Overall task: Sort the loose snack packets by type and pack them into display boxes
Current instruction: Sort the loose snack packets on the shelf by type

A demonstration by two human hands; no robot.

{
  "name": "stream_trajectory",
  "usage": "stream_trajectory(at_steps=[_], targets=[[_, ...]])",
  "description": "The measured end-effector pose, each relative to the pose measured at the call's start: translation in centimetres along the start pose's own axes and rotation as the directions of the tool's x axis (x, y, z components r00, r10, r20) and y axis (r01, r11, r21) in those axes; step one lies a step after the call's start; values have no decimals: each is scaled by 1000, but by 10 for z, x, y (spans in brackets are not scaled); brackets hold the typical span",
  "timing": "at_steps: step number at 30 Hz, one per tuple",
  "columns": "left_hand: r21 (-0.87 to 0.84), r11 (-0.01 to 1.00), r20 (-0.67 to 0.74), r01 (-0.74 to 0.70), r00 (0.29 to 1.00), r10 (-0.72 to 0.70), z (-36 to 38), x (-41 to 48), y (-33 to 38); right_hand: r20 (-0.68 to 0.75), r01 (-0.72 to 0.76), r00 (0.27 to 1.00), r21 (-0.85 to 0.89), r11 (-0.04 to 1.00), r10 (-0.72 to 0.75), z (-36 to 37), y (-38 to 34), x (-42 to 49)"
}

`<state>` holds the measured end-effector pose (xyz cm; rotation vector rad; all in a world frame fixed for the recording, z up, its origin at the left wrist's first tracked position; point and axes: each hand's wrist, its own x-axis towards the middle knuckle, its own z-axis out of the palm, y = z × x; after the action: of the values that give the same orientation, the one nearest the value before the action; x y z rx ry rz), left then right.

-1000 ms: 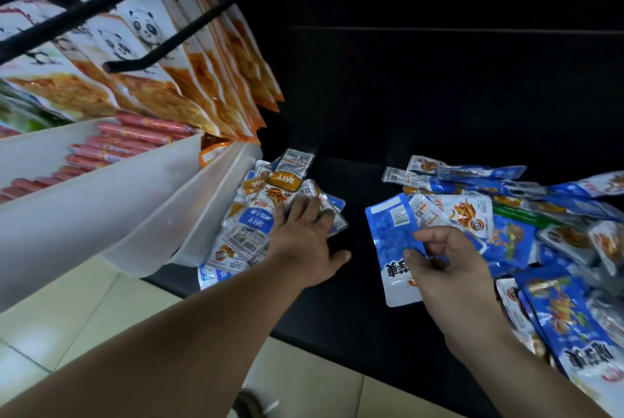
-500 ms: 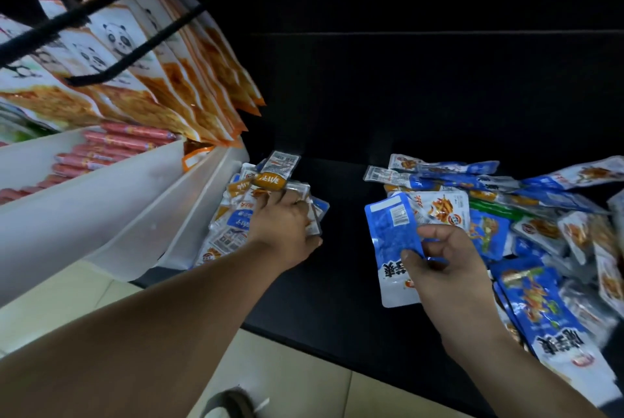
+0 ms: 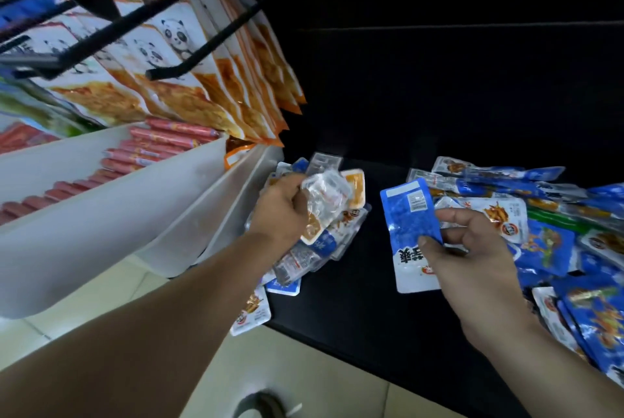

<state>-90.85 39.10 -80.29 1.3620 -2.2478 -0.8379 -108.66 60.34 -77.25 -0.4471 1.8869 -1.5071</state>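
1. Clear and orange small packets (image 3: 327,201) are now gathered into a bunch and gripped by the left hand (image 3: 283,208), whose fingers are curled round them. A second ago that hand was laid flat on the left pile (image 3: 304,255).
2. The bunch is raised slightly off that pile, which lies on the black tabletop (image 3: 364,299) just beside the white display boxes (image 3: 118,215).
3. The blue packet (image 3: 408,215) is pinched, as before, between the thumb and fingers of the right hand (image 3: 472,255) and is held between the two piles.
4. The larger heap (image 3: 557,215) of mixed blue packets at the right is left unsorted.
5. A pick-up of one type is judged to be under way, with loading into the nearest box the likely next step. The inside of that box is hidden, while red sausages (image 3: 162,144) are seen in the farther one.
6. One packet (image 3: 251,309) is seen overhanging the tabletop's front edge, and it could be knocked to the floor as the bunch is lifted.
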Motion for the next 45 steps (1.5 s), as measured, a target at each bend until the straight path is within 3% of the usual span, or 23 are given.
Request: stream_trajectory(at_steps=[7,9,11,14,16,18,20,22,23,27,33,35,37,39,41,43,45], targets=[[93,996,-124,8,992,4,3,-10,-3,-13,-3,1000,-8,1000,3,3,1,0],[224,974,-170,38,985,0,-2,-8,1,-3,-10,1000,1,1000,10,2,2,-2],[423,906,-189,-21,976,111,-4,-9,6,13,-21,1000,10,1000,21,0,4,-4],[549,802,-21,-237,955,297,3,-21,26,29,-28,999,25,999,27,-4,3,-6],[593,772,107,-231,972,209,12,-33,39,31,-18,999,31,999,17,-11,2,-9],[502,841,108,-203,979,172,20,-46,62,36,-13,999,28,1000,12,-22,-4,-12],[141,983,160,-117,983,94,25,-59,107,37,-18,999,14,1000,18,-36,-11,-12],[-197,966,376,167,923,-82,35,-76,155,56,-40,998,10,999,39,-58,-20,-12],[-252,934,447,253,887,-120,41,-85,172,65,-49,997,11,999,48,-70,-24,-13],[-218,965,499,143,866,-15,78,-114,222,-8,-56,998,21,998,57,-136,-20,-34],[-219,973,723,77,682,109,150,-172,281,-235,-91,967,52,994,101,-240,17,-95],[-201,977,777,72,618,115,178,-188,297,-355,-100,927,79,992,122,-270,30,-115],[-168,985,802,-41,576,161,203,-198,306,-523,-118,836,126,985,167,-293,44,-126],[-113,979,777,-170,599,194,218,-201,311,-666,-122,714,186,975,217,-309,57,-128],[-94,981,731,-170,658,184,224,-200,309,-756,-93,619,197,976,212,-325,69,-116],[-63,987,724,-149,674,148,218,-203,302,-792,-125,589,106,987,160,-338,77,-100],[-20,986,738,-163,663,125,208,-207,286,-775,-305,624,-126,944,98,-350,90,-84]])
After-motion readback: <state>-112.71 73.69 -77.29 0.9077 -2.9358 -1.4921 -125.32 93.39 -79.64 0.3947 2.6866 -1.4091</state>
